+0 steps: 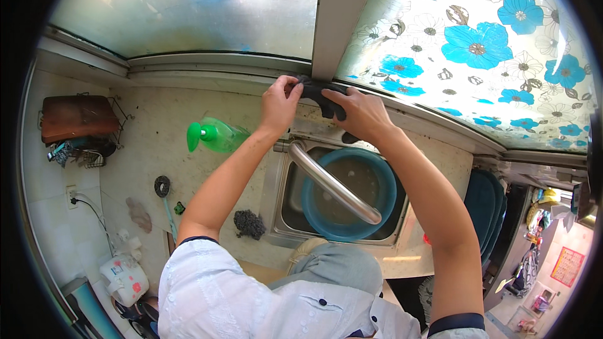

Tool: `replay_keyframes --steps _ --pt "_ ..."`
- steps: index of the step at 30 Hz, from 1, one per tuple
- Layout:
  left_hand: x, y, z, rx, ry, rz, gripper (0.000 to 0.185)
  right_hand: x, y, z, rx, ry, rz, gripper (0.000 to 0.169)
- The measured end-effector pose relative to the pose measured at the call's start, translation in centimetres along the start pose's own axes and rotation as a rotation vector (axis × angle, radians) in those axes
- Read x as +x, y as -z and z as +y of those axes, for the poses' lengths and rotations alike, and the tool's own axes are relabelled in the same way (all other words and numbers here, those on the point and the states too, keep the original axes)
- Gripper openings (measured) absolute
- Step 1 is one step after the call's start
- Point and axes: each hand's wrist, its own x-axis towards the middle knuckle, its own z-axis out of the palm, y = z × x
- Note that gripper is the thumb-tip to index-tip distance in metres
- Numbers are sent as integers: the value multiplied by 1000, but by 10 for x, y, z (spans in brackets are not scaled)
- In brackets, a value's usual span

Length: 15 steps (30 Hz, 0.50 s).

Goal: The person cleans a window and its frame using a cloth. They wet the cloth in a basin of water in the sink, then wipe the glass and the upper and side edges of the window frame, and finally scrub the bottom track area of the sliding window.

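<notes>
A dark cloth (316, 92) lies bunched against the sliding window's bottom track (212, 67), by the upright frame bar (346, 14). My left hand (280, 102) pinches its left end between thumb and fingers. On the cloth's right part, my right hand (360, 112) grips with fingers curled around it. Below the hands, a blue plastic basin (390, 197) of cloudy water sits in the stainless steel sink (292, 197), with the metal faucet (330, 181) reaching across it. A green pump bottle (221, 135) stands on the countertop left of my left hand.
A steel wool scourer (249, 224) and a long-handled scrubber (165, 193) lie on the counter. At the left wall, a wire rack (123, 115) holds brown boards. Flower-patterned glass (476, 47) rises on the right. A bent knee rests at the counter's near edge.
</notes>
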Motion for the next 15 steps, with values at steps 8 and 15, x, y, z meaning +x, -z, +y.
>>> replay_keyframes --steps 8,15 --pt "9 -9 -15 578 -140 -108 22 3 -32 15 -27 -130 -205 57" --pt "26 -15 10 792 -174 -354 14 0 -19 22 1 -185 -233 53"
